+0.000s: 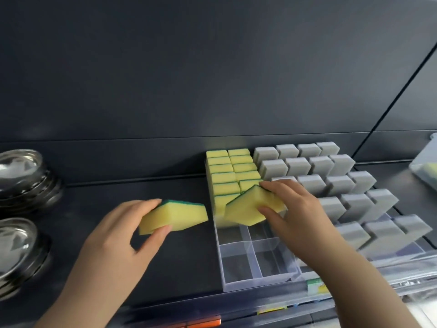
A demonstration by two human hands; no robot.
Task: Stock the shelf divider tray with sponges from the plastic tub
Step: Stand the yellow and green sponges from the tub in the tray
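Roughly two-thirds done; the divider tray (257,284) holds yellow sponges (227,171) in back, front compartments (236,263) empty; my right hand (298,216) grasps one sponge (250,207) over the next slot; my left hand (111,235) grips a second sponge (175,216) beside it.
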